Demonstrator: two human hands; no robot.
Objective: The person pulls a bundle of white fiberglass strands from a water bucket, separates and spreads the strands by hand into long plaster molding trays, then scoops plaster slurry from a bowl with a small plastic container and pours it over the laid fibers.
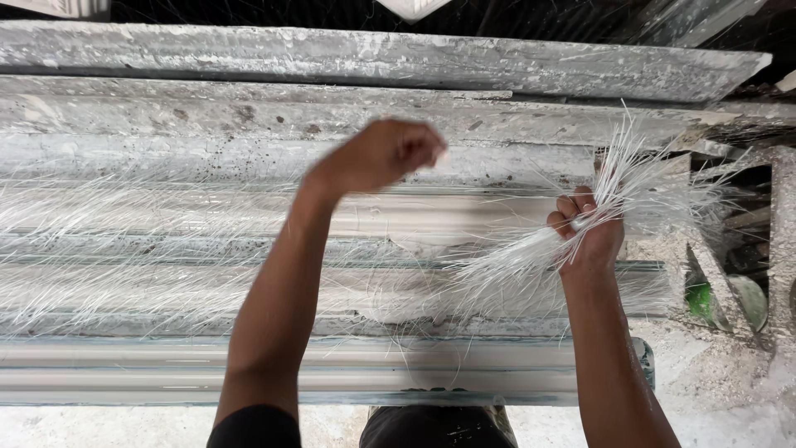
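My right hand (587, 228) clenches a glass-fibre bundle (618, 187) at 3 o'clock, my blurred left hand (383, 153) looks fisted; I judge loose strands could slip free and scatter unevenly over the plaster moulding (166, 365).

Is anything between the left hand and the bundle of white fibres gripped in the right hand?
Nothing visible does. The left hand, blurred and closed in a loose fist, hangs over the long mould; the right hand clutches the fibre bundle. Between them lie only loose fibre strands spread flat on the mould below.
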